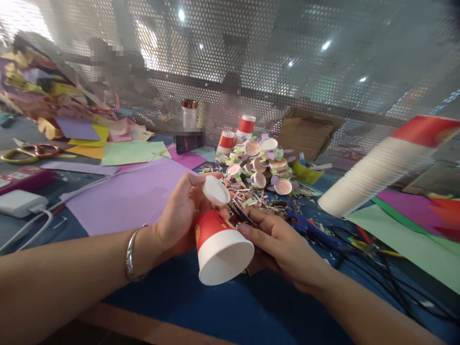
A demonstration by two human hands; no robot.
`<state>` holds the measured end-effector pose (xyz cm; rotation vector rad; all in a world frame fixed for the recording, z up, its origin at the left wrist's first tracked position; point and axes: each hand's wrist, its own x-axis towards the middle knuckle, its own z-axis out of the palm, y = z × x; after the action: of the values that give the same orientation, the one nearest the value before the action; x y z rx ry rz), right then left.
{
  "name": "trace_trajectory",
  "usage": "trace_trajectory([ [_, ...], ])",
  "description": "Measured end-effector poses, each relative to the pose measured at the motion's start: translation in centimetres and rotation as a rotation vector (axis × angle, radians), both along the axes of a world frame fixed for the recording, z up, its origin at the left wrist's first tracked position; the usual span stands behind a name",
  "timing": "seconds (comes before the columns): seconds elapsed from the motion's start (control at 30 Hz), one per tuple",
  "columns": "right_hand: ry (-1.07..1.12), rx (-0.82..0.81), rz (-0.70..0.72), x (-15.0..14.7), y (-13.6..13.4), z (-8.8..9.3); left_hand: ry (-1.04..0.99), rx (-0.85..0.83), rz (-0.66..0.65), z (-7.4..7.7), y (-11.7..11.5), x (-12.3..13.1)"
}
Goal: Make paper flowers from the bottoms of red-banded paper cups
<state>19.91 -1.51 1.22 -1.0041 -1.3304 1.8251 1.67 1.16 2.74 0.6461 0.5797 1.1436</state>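
Note:
A red and white paper cup (223,254) is tilted with its wide mouth toward me, near the table's front edge. My left hand (181,211) is closed round the cup's far side, and a small round white piece (216,190) stands up between its thumb and fingers. Part of the left fingers is hidden behind the cup. My right hand (276,239) is closed on a dark slim tool (241,213) whose tip is beside the white piece. What kind of tool it is cannot be made out.
Behind the hands is a pile of round decorated pieces (258,165). A long cup stack (381,167) leans at the right, near a blue glue gun (314,232) and black cables. Purple paper (136,194), scissors (30,151) and a white charger (21,203) lie left.

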Motion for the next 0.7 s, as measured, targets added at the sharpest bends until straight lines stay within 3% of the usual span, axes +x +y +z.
trace_trajectory([
  [0.17,0.0,0.081,-0.058,0.0,0.1,-0.1,0.005,-0.079,0.063,0.3,0.3,0.0],
  [0.37,-0.182,0.472,-0.231,0.6,-0.2,-0.1,0.02,-0.191,0.222,0.9,1.5,-0.7],
  [0.5,-0.302,0.64,-0.231,0.2,-0.9,-0.4,-0.035,-0.236,0.295,1.2,1.7,-0.9],
  [0.7,-0.535,0.929,-0.192,0.2,-0.6,-1.1,0.0,-0.199,0.193,0.1,1.8,-1.4],
])
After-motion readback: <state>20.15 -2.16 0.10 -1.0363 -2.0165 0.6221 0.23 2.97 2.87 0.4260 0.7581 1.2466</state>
